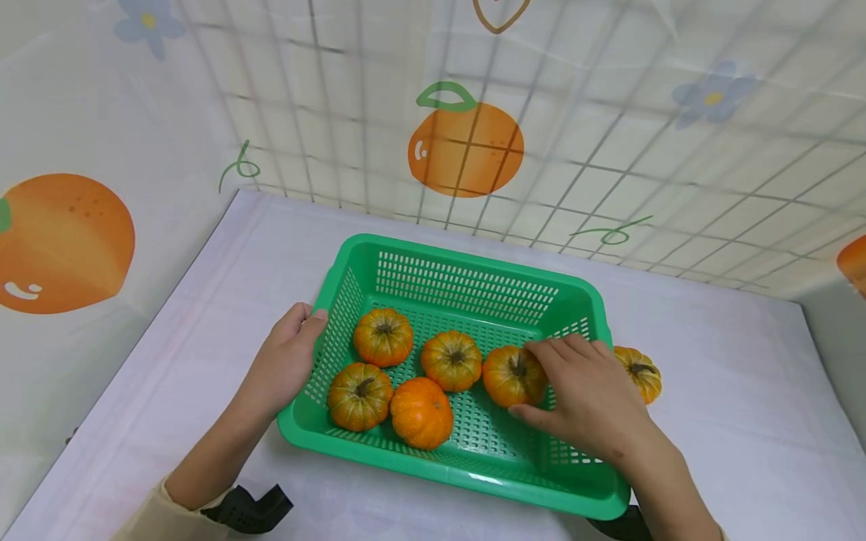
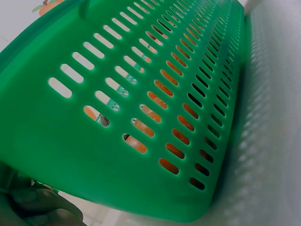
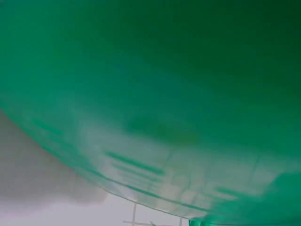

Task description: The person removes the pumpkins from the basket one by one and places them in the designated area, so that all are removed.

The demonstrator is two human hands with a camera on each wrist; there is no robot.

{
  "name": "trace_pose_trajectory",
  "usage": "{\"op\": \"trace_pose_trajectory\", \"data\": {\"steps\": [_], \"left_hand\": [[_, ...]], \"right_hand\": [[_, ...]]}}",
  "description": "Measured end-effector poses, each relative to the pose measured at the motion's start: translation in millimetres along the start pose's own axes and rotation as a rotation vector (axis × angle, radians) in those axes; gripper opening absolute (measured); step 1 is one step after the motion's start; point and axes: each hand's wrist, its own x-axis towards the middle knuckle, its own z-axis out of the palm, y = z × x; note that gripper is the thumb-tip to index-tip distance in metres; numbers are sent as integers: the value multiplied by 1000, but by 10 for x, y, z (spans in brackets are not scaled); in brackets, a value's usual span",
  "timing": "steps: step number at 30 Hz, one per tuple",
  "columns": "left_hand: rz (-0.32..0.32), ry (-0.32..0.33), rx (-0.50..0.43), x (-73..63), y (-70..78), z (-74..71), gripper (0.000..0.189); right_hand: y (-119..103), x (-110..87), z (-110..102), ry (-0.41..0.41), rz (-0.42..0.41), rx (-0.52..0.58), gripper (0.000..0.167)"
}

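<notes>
A green plastic basket (image 1: pixel 446 473) with slotted walls stands on the table, slightly turned. My left hand (image 1: pixel 283 364) grips its left rim; in the left wrist view the fingers (image 2: pixel 42 207) curl at the rim's edge. Inside the basket, my right hand (image 1: pixel 595 394) holds a small orange-green pumpkin (image 1: pixel 506 379) between thumb and fingers, near the right end. Several other small pumpkins lie left of it, among them a plain orange one (image 1: pixel 422 413) and a striped one (image 1: pixel 451 361). Blurred green basket wall (image 3: pixel 141 84) fills most of the right wrist view, which hides the right hand.
Outside the basket on the right lies another small pumpkin (image 1: pixel 639 372), partly behind my right hand. The white-covered table (image 1: pixel 737 421) meets a wire grid (image 1: pixel 609 143) behind a printed sheet at the back. A printed side panel (image 1: pixel 88 113) rises at the left.
</notes>
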Motion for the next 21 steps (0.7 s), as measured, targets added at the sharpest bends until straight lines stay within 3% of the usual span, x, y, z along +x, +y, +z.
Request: {"op": "trace_pose_trajectory", "data": {"steps": [16, 21], "left_hand": [[-11, 5, 6, 0, 14, 6, 41], [-8, 7, 3, 2, 13, 3, 41]], "right_hand": [[8, -6, -2, 35, 39, 106, 77], [13, -20, -4, 86, 24, 169, 78]]}}
